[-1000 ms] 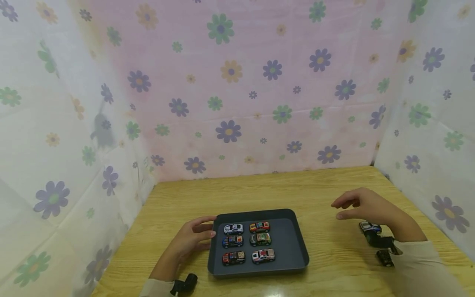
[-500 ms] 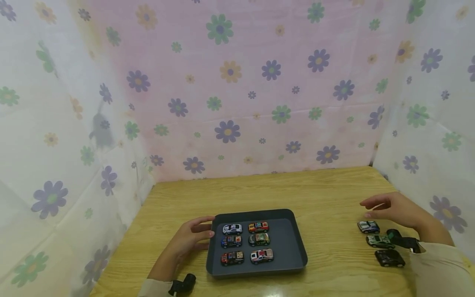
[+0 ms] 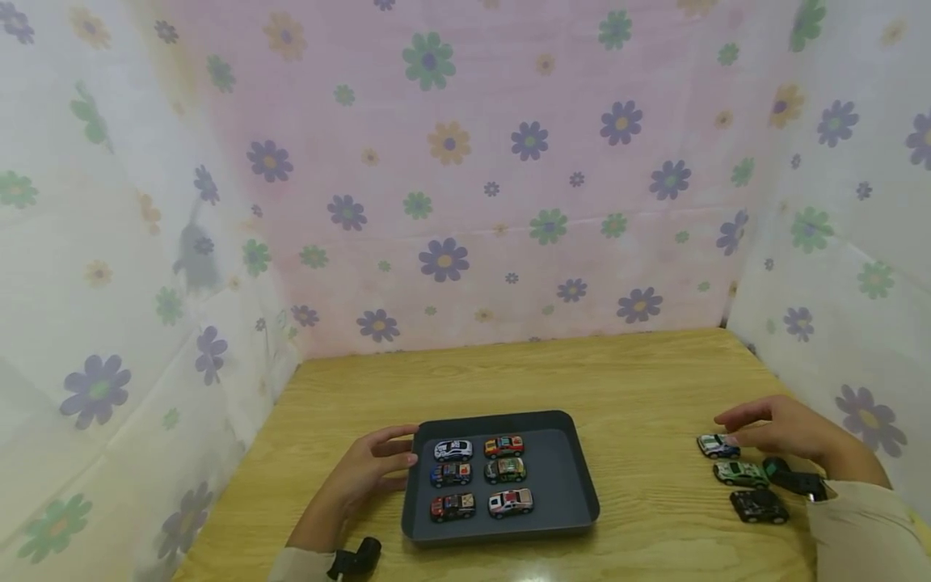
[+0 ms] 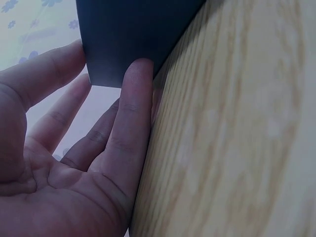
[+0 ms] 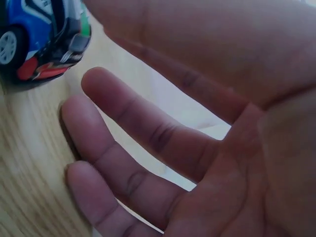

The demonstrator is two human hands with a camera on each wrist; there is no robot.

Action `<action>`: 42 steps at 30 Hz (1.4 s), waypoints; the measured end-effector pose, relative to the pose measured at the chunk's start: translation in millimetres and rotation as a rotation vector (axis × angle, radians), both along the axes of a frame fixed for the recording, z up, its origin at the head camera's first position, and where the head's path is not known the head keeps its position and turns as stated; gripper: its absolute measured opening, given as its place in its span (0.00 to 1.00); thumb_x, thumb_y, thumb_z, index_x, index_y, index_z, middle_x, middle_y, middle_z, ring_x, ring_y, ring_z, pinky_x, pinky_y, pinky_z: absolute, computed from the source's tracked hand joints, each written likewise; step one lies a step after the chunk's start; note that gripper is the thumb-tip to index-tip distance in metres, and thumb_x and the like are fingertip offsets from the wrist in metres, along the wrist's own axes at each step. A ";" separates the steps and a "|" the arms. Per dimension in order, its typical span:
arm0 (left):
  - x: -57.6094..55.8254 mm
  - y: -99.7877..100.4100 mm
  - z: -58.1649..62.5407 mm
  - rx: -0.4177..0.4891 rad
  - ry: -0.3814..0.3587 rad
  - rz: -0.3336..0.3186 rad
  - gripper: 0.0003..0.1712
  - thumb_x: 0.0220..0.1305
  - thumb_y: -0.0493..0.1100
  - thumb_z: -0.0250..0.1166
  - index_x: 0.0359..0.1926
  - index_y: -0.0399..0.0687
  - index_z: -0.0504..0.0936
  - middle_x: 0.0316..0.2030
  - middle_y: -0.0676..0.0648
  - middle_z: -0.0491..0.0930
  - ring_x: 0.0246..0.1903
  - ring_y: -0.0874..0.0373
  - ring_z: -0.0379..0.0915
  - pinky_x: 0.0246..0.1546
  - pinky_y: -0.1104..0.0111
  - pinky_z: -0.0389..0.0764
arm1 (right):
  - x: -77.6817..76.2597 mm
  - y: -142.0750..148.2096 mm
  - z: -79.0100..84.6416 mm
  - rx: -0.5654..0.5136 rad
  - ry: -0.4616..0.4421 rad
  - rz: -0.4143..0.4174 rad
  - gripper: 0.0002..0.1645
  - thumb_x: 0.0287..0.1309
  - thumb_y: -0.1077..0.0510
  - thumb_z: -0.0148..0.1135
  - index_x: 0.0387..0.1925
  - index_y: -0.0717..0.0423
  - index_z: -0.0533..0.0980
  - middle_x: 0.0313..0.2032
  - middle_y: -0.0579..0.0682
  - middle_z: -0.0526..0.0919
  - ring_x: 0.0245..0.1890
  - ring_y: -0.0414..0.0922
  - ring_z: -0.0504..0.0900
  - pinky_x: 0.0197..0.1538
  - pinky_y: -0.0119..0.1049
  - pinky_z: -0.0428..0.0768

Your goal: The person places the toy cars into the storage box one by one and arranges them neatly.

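Dark grey rectangular tray (image 3: 570, 485) with rounded corners at 6 o'clock in the head view, flat on the yellow wood-grain surface (image 3: 465, 380). Six small toy cars in it, two columns of three, bunched toward the tray's 9 o'clock side.

Left hand (image 3: 367, 469) at the tray's 9 to 10 o'clock edge: fingers extended, fingertips on the outer wall, grip released, just touching.

Three more toy cars on the surface at 4 o'clock: white, blue and green toy car (image 3: 714, 444) furthest back, pale green patterned toy car (image 3: 736, 473) off its 4 to 5 o'clock, glossy black toy car (image 3: 758, 507) off that one's 5 o'clock.

Right hand (image 3: 796, 428) at the white, blue and green car's 3 o'clock, fingers spread, grip released, nothing held. Thumb overlaps the car's near end in the head view; contact or not, can't tell.

Risks, my read: these have wheels, so a one-sided nudge from the thumb could roll the car off before the fingers get round it. Black wrist device (image 3: 798, 482) sits low by the green car; a wrist drop or sweep could knock that or the black one. If the left fingertips push toward 3 o'clock, the tray could slide and its rows shift
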State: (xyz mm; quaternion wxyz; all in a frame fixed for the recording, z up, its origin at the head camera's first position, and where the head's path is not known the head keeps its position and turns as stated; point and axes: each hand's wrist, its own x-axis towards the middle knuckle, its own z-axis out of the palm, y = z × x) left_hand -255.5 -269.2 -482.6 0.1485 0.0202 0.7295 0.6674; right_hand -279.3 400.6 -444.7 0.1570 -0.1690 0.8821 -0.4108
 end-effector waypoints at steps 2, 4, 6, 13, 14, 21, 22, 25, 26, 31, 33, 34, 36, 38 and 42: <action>-0.8 0.2 0.0 0.001 0.002 -0.007 0.36 0.65 0.40 0.74 0.73 0.48 0.74 0.70 0.29 0.70 0.59 0.44 0.81 0.51 0.50 0.88 | 0.0 1.8 -1.4 0.005 -0.016 0.014 0.27 0.71 0.57 0.64 0.63 0.71 0.76 0.59 0.70 0.82 0.43 0.31 0.84 0.38 0.35 0.85; -1.4 0.2 -0.5 0.003 0.002 -0.012 0.36 0.65 0.40 0.74 0.73 0.48 0.73 0.70 0.29 0.69 0.59 0.44 0.81 0.51 0.50 0.88 | -0.1 2.8 -2.6 -0.005 -0.035 0.024 0.27 0.71 0.57 0.64 0.62 0.73 0.76 0.58 0.71 0.82 0.44 0.31 0.85 0.41 0.34 0.86; -1.4 0.2 -0.7 0.006 0.000 -0.013 0.36 0.65 0.39 0.73 0.73 0.48 0.73 0.70 0.29 0.69 0.59 0.44 0.80 0.51 0.50 0.88 | -0.3 3.5 -3.3 -0.007 -0.041 0.042 0.26 0.70 0.58 0.65 0.62 0.73 0.76 0.58 0.72 0.82 0.45 0.30 0.85 0.43 0.32 0.86; -1.4 0.1 -0.8 0.014 -0.002 -0.009 0.37 0.64 0.41 0.75 0.73 0.48 0.73 0.71 0.29 0.69 0.59 0.44 0.80 0.51 0.50 0.87 | -1.4 1.8 -0.2 0.090 0.008 0.002 0.22 0.67 0.55 0.68 0.55 0.67 0.83 0.56 0.70 0.84 0.45 0.28 0.82 0.43 0.31 0.85; -1.5 0.1 -0.6 0.015 -0.001 -0.009 0.38 0.63 0.41 0.75 0.73 0.48 0.73 0.71 0.29 0.69 0.59 0.44 0.80 0.51 0.50 0.87 | -1.6 0.9 0.8 0.107 0.012 -0.007 0.21 0.67 0.55 0.68 0.55 0.66 0.84 0.55 0.69 0.84 0.45 0.29 0.83 0.43 0.31 0.85; -2.3 -1.0 -0.3 0.010 0.006 -0.013 0.38 0.63 0.42 0.75 0.73 0.47 0.73 0.71 0.28 0.69 0.60 0.44 0.80 0.51 0.49 0.87 | -2.6 -5.4 6.6 0.162 0.026 -0.025 0.20 0.67 0.55 0.69 0.53 0.65 0.84 0.53 0.67 0.86 0.42 0.34 0.86 0.40 0.32 0.86; -2.3 -1.2 -0.4 0.010 0.006 -0.012 0.39 0.63 0.42 0.75 0.73 0.47 0.73 0.71 0.28 0.69 0.60 0.44 0.80 0.51 0.49 0.87 | -2.9 -6.0 6.9 0.157 0.020 -0.028 0.20 0.67 0.55 0.68 0.53 0.66 0.84 0.53 0.67 0.86 0.41 0.35 0.86 0.40 0.33 0.86; -2.4 -1.5 -0.7 0.015 0.007 -0.010 0.38 0.63 0.41 0.75 0.73 0.47 0.73 0.70 0.28 0.69 0.60 0.44 0.80 0.51 0.49 0.87 | -4.0 -8.0 7.1 0.146 0.015 -0.033 0.20 0.67 0.56 0.69 0.53 0.67 0.84 0.52 0.67 0.86 0.40 0.34 0.86 0.40 0.33 0.86; -2.2 -1.4 -0.7 0.018 0.008 -0.010 0.38 0.64 0.41 0.75 0.73 0.47 0.73 0.70 0.28 0.69 0.59 0.44 0.80 0.51 0.49 0.87 | -4.2 -8.7 6.9 0.138 0.012 -0.034 0.20 0.67 0.56 0.69 0.53 0.67 0.84 0.51 0.66 0.87 0.40 0.34 0.86 0.40 0.33 0.86; -1.7 -1.7 -0.9 0.024 0.007 -0.023 0.38 0.65 0.40 0.74 0.74 0.46 0.72 0.70 0.28 0.69 0.59 0.45 0.80 0.51 0.50 0.87 | -3.3 -12.8 6.4 0.097 0.000 -0.014 0.20 0.65 0.58 0.70 0.51 0.69 0.84 0.47 0.63 0.89 0.37 0.33 0.85 0.38 0.33 0.85; -1.6 -2.0 -0.8 0.025 0.006 -0.026 0.38 0.65 0.40 0.74 0.74 0.46 0.71 0.70 0.28 0.69 0.59 0.45 0.80 0.51 0.50 0.87 | -3.0 -14.3 6.5 0.092 -0.003 -0.002 0.19 0.65 0.59 0.69 0.51 0.71 0.83 0.46 0.62 0.89 0.36 0.34 0.85 0.36 0.34 0.85; -1.5 -2.3 -0.8 0.025 0.004 -0.028 0.38 0.65 0.40 0.74 0.74 0.46 0.71 0.70 0.28 0.69 0.59 0.45 0.80 0.51 0.50 0.87 | -3.0 -15.1 6.7 0.097 -0.002 -0.001 0.19 0.65 0.59 0.69 0.51 0.71 0.84 0.45 0.61 0.90 0.36 0.34 0.85 0.36 0.33 0.85; -1.1 -2.2 -0.7 0.026 0.003 -0.029 0.39 0.65 0.41 0.74 0.74 0.45 0.71 0.70 0.28 0.69 0.59 0.45 0.80 0.51 0.50 0.87 | -3.6 -16.5 7.1 0.123 0.012 0.006 0.18 0.65 0.58 0.70 0.51 0.69 0.85 0.44 0.59 0.90 0.35 0.33 0.84 0.36 0.33 0.84; -0.8 -1.9 -0.9 0.030 0.000 -0.029 0.39 0.64 0.41 0.74 0.74 0.45 0.71 0.70 0.28 0.69 0.59 0.45 0.80 0.52 0.50 0.87 | -3.9 -18.2 8.1 0.150 0.032 0.017 0.18 0.65 0.58 0.70 0.50 0.68 0.85 0.44 0.58 0.90 0.36 0.31 0.83 0.37 0.32 0.84; 0.2 -1.2 -1.5 0.031 -0.001 -0.026 0.39 0.64 0.41 0.74 0.74 0.46 0.71 0.71 0.28 0.68 0.60 0.44 0.80 0.52 0.50 0.87 | -4.6 -21.7 9.2 0.170 0.064 0.031 0.17 0.65 0.57 0.70 0.49 0.66 0.86 0.44 0.57 0.91 0.36 0.28 0.82 0.37 0.31 0.83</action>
